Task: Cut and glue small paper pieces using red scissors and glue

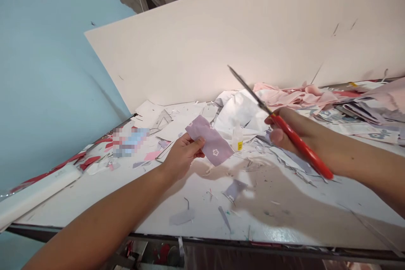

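My left hand pinches a lilac strip of fabric or paper with small white flowers, holding it up over the white table. My right hand is closed round red-handled scissors. Their blades point up and to the left, and the tip is in the air, apart from the lilac strip. A small clear glue bottle with a yellow label stands just behind the strip.
White and grey paper scraps litter the table. Pink fabric and printed sheets pile up at the back right. A tall white board stands behind. A white roll lies at the left edge by red scraps.
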`<state>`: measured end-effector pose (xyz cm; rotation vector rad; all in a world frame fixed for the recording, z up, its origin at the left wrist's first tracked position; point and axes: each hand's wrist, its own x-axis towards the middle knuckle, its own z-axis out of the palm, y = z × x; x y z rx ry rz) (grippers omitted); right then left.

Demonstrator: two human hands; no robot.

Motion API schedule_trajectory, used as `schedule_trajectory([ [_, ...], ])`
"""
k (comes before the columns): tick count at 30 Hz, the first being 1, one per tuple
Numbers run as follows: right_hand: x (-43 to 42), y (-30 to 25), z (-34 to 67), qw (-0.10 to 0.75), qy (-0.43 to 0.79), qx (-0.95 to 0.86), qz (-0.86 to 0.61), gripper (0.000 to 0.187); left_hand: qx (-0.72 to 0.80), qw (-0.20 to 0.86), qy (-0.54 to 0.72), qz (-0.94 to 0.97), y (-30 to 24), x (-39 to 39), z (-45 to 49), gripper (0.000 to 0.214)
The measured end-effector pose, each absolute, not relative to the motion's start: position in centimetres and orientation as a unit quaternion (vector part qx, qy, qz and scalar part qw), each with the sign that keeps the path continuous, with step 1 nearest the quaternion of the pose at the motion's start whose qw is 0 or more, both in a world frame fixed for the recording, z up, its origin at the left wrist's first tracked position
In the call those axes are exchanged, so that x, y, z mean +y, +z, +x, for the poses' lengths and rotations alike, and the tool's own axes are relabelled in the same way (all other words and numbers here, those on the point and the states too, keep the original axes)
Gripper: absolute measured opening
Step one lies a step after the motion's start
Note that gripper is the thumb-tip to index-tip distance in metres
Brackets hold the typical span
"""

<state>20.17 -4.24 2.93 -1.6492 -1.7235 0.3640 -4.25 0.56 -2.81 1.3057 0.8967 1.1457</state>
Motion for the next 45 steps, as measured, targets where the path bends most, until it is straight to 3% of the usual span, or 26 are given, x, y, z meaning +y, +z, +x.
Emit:
schedule_trajectory([
  [3,-5.5,2.5,18.9,0.212,0.146,-0.748,-0.611,0.043,0.362,0.56,0.501,0.552,-2.9,0.5,-4.3,0.027],
  [6,-6.0,1.7,18.0,0.156,0.116,-0.764,-0.616,0.04,0.35,0.557,0.521,0.543,-2.8,0.3,-4.3,0.026],
  [17,-5.5,-0.1,17.3,0.113,0.035,-0.775,-0.621,0.036,0.317,0.572,0.52,0.55,-2.7,-0.2,-4.0,0.025],
  [24,-5.7,-0.5,17.1,0.106,0.016,-0.781,-0.615,0.024,0.312,0.579,0.516,0.548,-2.8,-0.2,-4.1,0.025],
  [32,-5.6,-0.5,17.0,0.107,0.024,-0.781,-0.615,0.032,0.312,0.579,0.517,0.548,-2.7,-0.4,-3.9,0.023],
  [36,-5.4,-0.6,17.1,0.121,-0.021,-0.774,-0.621,0.046,0.379,0.533,0.537,0.532,-2.4,0.4,-4.7,0.024],
  [41,-5.2,-1.2,17.5,0.135,-0.083,-0.785,-0.599,0.055,0.535,0.418,0.354,0.644,-2.6,1.4,-6.2,0.037],
  [43,-5.0,-1.5,17.7,0.145,-0.108,-0.789,-0.588,0.056,0.523,0.364,0.382,0.669,-2.3,1.4,-6.4,0.041],
  [45,-4.8,-1.9,17.8,0.152,-0.135,-0.791,-0.578,0.057,0.465,0.375,0.441,0.67,-1.7,1.2,-6.3,0.04],
])
